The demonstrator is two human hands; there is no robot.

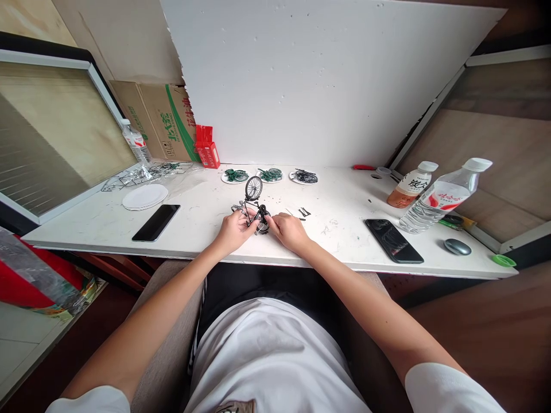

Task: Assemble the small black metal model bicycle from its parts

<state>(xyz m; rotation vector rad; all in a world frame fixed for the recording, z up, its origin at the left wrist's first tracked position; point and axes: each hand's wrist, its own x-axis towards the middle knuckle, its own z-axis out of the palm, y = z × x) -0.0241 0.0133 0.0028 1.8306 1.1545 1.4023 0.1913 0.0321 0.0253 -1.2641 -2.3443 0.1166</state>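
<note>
A small black model bicycle [262,210] is held just above the near edge of the white table, one spoked wheel pointing up and away and the other close to me. My left hand [235,232] is closed on its left side, thumb and fingers around the frame. My right hand [287,231] is curled, its thumb and forefinger pinching the bicycle beside the near wheel. The fingertips partly cover the small parts there. A few loose black pieces [305,211] lie on the table to the right of my right hand.
Along the back stand white plates with green parts [236,175], more green parts [271,174] and black parts [303,176]. Phones lie left [156,222] and right [393,241]. Stacked white plates [145,196] sit left; a water bottle [445,198] and mouse [457,246] stand right.
</note>
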